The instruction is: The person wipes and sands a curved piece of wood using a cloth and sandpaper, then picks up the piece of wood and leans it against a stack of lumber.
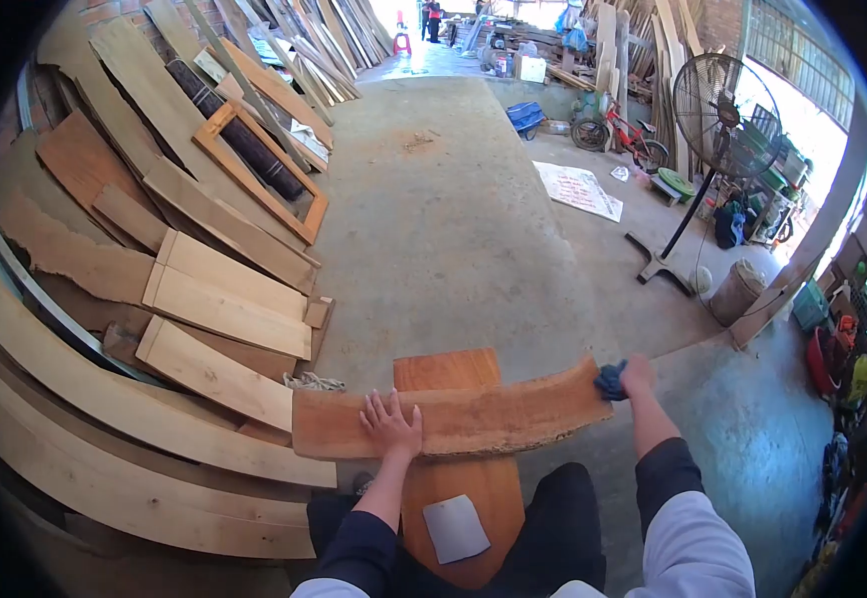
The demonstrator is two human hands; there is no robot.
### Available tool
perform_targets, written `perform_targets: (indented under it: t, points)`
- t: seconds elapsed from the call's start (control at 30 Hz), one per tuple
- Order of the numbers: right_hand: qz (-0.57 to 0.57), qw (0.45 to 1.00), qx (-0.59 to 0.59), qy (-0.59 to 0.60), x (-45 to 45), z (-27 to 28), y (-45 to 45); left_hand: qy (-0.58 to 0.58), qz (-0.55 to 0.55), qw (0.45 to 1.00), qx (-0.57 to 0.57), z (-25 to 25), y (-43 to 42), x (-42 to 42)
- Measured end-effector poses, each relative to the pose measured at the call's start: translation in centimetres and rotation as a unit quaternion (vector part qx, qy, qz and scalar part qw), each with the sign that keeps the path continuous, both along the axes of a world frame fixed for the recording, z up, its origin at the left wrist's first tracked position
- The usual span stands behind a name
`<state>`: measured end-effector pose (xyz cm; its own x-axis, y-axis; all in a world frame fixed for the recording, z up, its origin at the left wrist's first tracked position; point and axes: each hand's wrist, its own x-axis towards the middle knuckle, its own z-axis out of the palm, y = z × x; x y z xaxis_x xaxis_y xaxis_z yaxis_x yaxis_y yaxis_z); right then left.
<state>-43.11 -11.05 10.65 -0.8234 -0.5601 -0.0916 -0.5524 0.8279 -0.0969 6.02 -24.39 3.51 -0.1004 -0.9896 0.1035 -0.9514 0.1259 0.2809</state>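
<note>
A live-edge wooden board lies crosswise in front of me, on top of an orange-brown plank that runs away from my body. My left hand rests flat on the board's left part with its fingers spread. At the right end of the board, my right hand is closed around a bunched dark blue cloth, which touches the end edge. A grey sheet, perhaps sandpaper, lies on the plank between my legs.
Many boards lean along the left wall, with a wooden frame among them. A standing fan, a red bicycle and a white sign are at the right. Two people stand far back.
</note>
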Motion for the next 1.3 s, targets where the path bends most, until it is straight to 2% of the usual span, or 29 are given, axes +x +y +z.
perform_targets:
  t: [0.1, 0.17, 0.2, 0.23, 0.27, 0.3, 0.37, 0.47, 0.5, 0.57, 0.6, 0.63, 0.67, 0.7, 0.77, 0.9, 0.93, 0.97, 1.0, 1.07, 1.17, 1.23, 1.3]
  points:
    - [0.107, 0.986, -0.123, 0.017, 0.2, -2.7, -0.1, -0.001, 0.002, 1.000, 0.006, 0.5, 0.0, -0.2]
    - [0.146, 0.984, -0.106, -0.008, 5.9, -2.6, -3.0, -0.004, 0.003, 1.000, 0.003, 0.4, 0.1, -0.2]
    - [0.134, 0.983, -0.109, -0.061, 9.0, -3.4, -5.0, -0.004, 0.001, 1.000, 0.003, 0.3, 0.1, -0.3]
    - [0.229, 0.950, -0.181, -0.112, 13.5, -3.7, -5.7, -0.005, -0.001, 1.000, 0.001, 0.2, 0.1, -0.2]
    - [0.300, 0.927, -0.144, -0.172, 17.9, -2.9, -6.7, -0.005, -0.003, 1.000, -0.002, 0.1, 0.0, -0.1]
    - [0.316, 0.924, -0.052, -0.208, 22.0, -4.0, -7.8, -0.005, -0.004, 1.000, -0.002, -0.1, 0.0, -0.2]
    - [0.383, 0.908, -0.038, -0.167, 28.5, -3.7, -7.0, -0.004, -0.002, 1.000, -0.008, -0.6, -0.1, -0.1]
    - [0.402, 0.893, -0.060, -0.196, 28.2, -3.4, -6.3, -0.005, -0.010, 1.000, -0.003, -0.6, -0.2, 0.2]
    - [0.393, 0.894, -0.078, -0.202, 26.6, -1.4, -5.5, -0.005, -0.008, 1.000, -0.005, -0.6, -0.2, 0.3]
    - [0.369, 0.879, -0.134, -0.270, 20.1, -5.0, -5.6, 0.000, -0.005, 1.000, -0.007, -0.3, 0.0, 0.1]
    - [0.322, 0.903, -0.112, -0.261, 17.1, -3.4, -4.7, 0.006, -0.006, 1.000, -0.012, -0.5, 0.0, -0.1]
    - [0.272, 0.933, -0.105, -0.210, 13.4, -3.8, -3.9, 0.011, -0.005, 1.000, -0.017, -0.7, 0.0, 0.0]
    - [0.245, 0.948, -0.052, -0.196, 10.5, -1.5, -3.1, 0.014, -0.004, 1.000, -0.023, -0.9, 0.0, 0.1]
    - [0.218, 0.975, -0.022, -0.041, 7.5, -1.9, -2.3, 0.017, -0.003, 1.000, -0.025, -0.7, -0.2, 0.1]
    - [0.146, 0.988, 0.009, 0.049, 2.1, -2.9, -1.6, 0.018, -0.002, 1.000, -0.021, -0.6, 0.1, 0.1]
    - [0.204, 0.970, -0.119, 0.058, 8.4, -2.9, -4.1, 0.024, -0.003, 0.999, -0.036, -0.5, 0.2, -0.2]
    - [0.288, 0.956, -0.044, 0.029, 9.5, -6.7, -7.1, 0.027, -0.002, 0.999, -0.034, -0.4, 0.1, -0.4]
    - [0.289, 0.951, -0.048, -0.101, 16.9, -1.1, -7.3, 0.025, -0.001, 0.999, -0.032, -0.6, 0.0, 0.1]
    - [0.349, 0.923, -0.055, -0.155, 21.8, 0.1, -7.2, 0.021, 0.000, 0.999, -0.036, -1.0, 0.0, 0.3]
    - [0.543, 0.817, 0.019, -0.194, 28.0, 2.6, -7.1, 0.020, -0.004, 0.999, -0.046, -1.4, -0.3, 0.2]
    - [0.597, 0.758, -0.006, -0.263, 29.7, 3.6, -7.3, 0.024, -0.003, 0.999, -0.025, -1.0, -0.4, 0.2]
    - [0.529, 0.791, -0.042, -0.304, 24.9, 2.5, -7.4, 0.031, -0.002, 0.999, -0.028, -1.0, -0.3, 0.3]
    - [0.355, 0.884, -0.041, -0.300, 17.4, 2.9, -6.2, 0.042, -0.003, 0.999, -0.028, -0.8, 0.0, 0.4]
